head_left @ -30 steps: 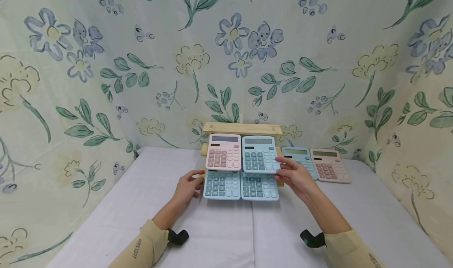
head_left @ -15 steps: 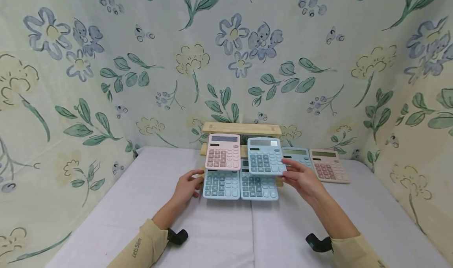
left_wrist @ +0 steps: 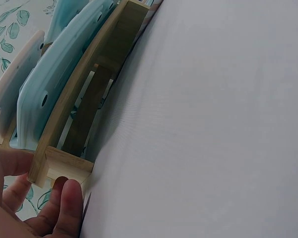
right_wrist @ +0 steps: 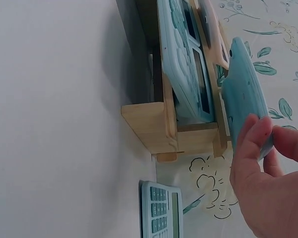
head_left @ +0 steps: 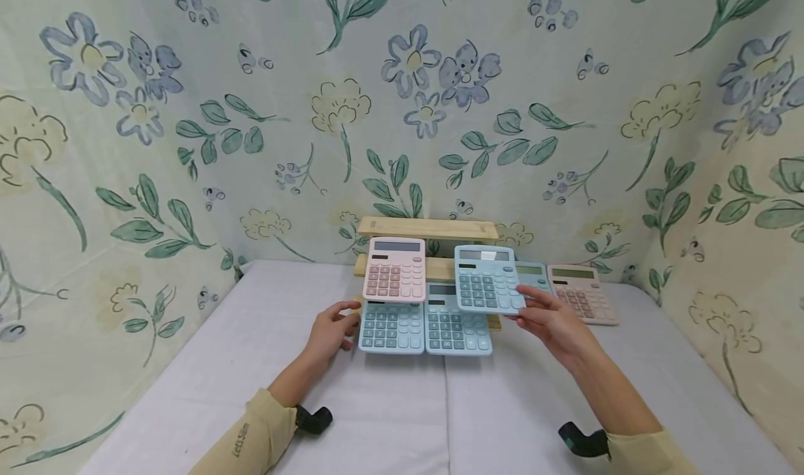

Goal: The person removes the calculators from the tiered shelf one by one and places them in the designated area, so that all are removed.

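The right hand [head_left: 557,328] pinches a blue calculator [head_left: 486,280] by its bottom right corner, up near the right edge of the wooden rack [head_left: 429,228]. The left hand [head_left: 329,332] holds the rack's left end. A pink calculator [head_left: 395,271] sits top left on the rack, above two other blue calculators [head_left: 392,330].

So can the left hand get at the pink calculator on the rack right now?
Probably yes: the left hand is at the left end of the wooden rack, below the pink calculator, whose left edge looks unobstructed.
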Motion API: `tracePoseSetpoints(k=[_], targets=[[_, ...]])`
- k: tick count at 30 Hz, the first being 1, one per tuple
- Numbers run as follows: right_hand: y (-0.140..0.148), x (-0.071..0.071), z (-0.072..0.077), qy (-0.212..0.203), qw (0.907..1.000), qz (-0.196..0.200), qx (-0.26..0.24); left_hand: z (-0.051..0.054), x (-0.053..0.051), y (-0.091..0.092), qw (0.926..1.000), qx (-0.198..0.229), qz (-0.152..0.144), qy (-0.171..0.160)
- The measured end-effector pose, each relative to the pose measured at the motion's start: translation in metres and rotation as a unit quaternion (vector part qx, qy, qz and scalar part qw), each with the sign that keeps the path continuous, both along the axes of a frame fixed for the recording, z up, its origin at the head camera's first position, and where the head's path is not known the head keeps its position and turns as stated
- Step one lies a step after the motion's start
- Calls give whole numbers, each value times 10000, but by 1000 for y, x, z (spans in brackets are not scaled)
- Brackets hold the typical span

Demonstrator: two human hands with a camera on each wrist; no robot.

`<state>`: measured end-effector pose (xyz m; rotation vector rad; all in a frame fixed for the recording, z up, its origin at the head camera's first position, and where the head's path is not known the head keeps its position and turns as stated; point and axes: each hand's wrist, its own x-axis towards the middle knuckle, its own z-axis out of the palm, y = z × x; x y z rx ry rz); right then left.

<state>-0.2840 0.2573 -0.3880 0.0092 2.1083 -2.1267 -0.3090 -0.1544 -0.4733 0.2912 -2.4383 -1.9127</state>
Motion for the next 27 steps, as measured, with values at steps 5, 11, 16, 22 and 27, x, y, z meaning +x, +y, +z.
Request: tracePoseSetpoints(k=[5,11,16,22,27], targets=[[9,6,1,-3,10000,-28,38,0,0,-1,10000,14,-10,-8],[21,12,2,10,10000,-17,-34,-1,-1,-1,10000,-40,5,-23],[32,16,1,92,9999,38,-90,0,-1,-1,10000,-36,-13,-32],[42,21,2,85,9998,75,-183,0,0,-1,10000,-16,-8,-21],[53,25,2,169,9997,138,-122,0,-1,-1,10000,5,-22,-46]])
